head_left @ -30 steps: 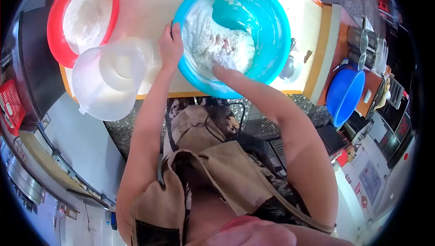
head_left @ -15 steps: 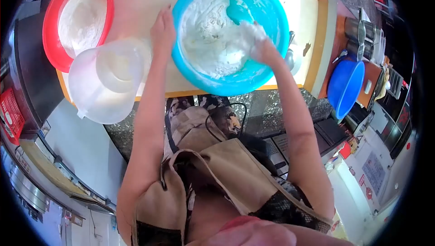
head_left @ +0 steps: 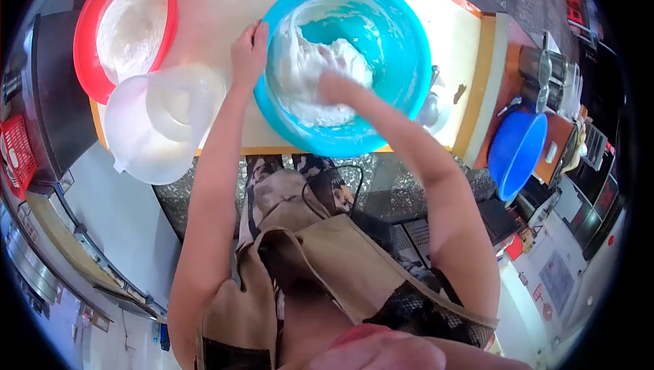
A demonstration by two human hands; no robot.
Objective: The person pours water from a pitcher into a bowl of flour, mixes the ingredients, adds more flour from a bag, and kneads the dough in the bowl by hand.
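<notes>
**Looks a bit sketchy tbh**

Right hand (head_left: 332, 88) is in the white dough (head_left: 351, 61), can't tell its grip. Left hand (head_left: 248, 58), fingers narrow, touches the teal basin (head_left: 407, 97) at the worktop (head_left: 212, 9)'s near edge; hard pushing could tip it. Overhanging clear tub (head_left: 129, 131) might get elbowed off.

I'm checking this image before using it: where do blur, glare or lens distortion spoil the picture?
Head view: the right hand is smeared by motion blur in the white mixture, while the left hand looks sharper; head view: the tabletop is washed out beside the turquoise basin; head view: strong fisheye bending, black corners.
</notes>
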